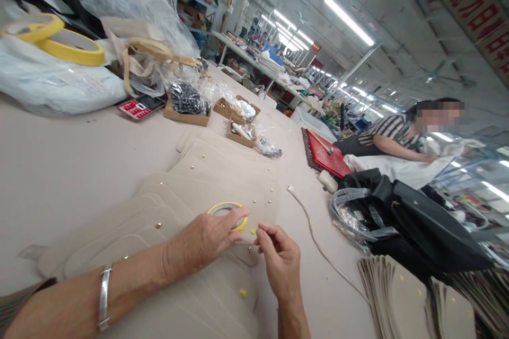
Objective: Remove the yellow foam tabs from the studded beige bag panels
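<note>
Hands at a layered stack of beige pieces [170,196] on a table [131,153].
The left hand [217,230] grips a thin yellow tape roll [226,205], fingers on its rim, over the stack's right part; the right hand [278,254], just beside it, is partly closed, thumb and forefinger pinched near a small yellow piece [253,231]; whether they grip it cannot be told. Small round metal studs [158,225] dot the stack. Relative to the stack: open cardboard boxes [240,134] stand beyond its far edge, a pale cord [310,225] lies to its right, and black bags [409,217] lie farther right.
</note>
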Demonstrator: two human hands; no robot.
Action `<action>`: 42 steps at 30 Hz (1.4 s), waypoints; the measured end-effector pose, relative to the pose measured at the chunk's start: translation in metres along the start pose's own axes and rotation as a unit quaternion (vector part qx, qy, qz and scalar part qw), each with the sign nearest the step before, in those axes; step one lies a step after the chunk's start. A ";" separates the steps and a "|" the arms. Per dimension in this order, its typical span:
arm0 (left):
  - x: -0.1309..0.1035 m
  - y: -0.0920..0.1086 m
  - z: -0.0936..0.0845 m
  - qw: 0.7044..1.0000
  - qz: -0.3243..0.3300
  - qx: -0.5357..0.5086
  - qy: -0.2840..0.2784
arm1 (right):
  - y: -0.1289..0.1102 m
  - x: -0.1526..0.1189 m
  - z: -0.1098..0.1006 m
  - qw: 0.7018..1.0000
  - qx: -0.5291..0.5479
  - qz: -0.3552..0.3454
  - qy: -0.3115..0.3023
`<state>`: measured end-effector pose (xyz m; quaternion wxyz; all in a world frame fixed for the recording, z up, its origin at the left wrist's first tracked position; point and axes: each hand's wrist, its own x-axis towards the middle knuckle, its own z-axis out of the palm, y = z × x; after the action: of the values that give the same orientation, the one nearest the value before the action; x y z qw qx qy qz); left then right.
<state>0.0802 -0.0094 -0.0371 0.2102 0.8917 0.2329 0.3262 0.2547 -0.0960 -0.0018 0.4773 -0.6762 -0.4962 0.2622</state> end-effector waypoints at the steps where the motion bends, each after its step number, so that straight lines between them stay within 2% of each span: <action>1: 0.000 0.001 -0.001 1.000 -0.002 -0.003 -0.003 | 0.000 -0.001 -0.001 1.000 -0.001 -0.004 0.003; 6: -0.001 0.002 -0.002 1.000 0.007 -0.008 -0.002 | 0.008 0.001 -0.010 0.999 -0.036 -0.016 0.013; 9: -0.002 0.002 0.000 1.000 0.011 -0.011 0.002 | 0.019 0.006 -0.015 0.992 -0.105 -0.066 0.014; 13: -0.003 0.002 0.003 1.000 0.011 -0.007 0.000 | 0.031 0.013 -0.011 0.971 -0.191 -0.134 -0.059; 17: -0.003 0.003 0.003 1.000 0.016 -0.013 0.000 | 0.032 0.018 -0.002 0.960 -0.238 -0.113 -0.093; 21: -0.005 0.001 0.006 0.999 0.032 -0.019 0.032 | 0.025 0.019 0.003 0.965 -0.247 -0.063 -0.063; 25: -0.007 -0.007 0.017 0.996 0.048 0.004 0.082 | 0.024 0.016 0.008 0.959 -0.281 -0.013 -0.019; 32: -0.004 -0.020 0.026 0.986 0.091 0.017 0.141 | 0.040 -0.007 0.021 0.886 -0.449 -0.108 0.039; 34: -0.002 -0.018 0.023 0.985 0.093 0.016 0.144 | 0.037 -0.009 0.018 0.895 -0.427 -0.126 0.037; 36: -0.002 -0.012 0.017 0.989 0.085 0.007 0.124 | 0.027 -0.010 0.011 0.930 -0.340 -0.137 0.023; 39: -0.001 0.000 0.004 0.994 0.074 -0.011 0.078 | 0.006 -0.007 0.000 0.982 -0.160 -0.099 0.022; 42: 0.001 0.006 -0.003 0.998 0.055 -0.028 0.031 | -0.008 -0.002 -0.003 0.988 -0.092 -0.120 -0.021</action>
<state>0.0806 -0.0129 -0.0308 0.2100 0.8864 0.1805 0.3709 0.2529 -0.0988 0.0060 0.4305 -0.6469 -0.6058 0.1710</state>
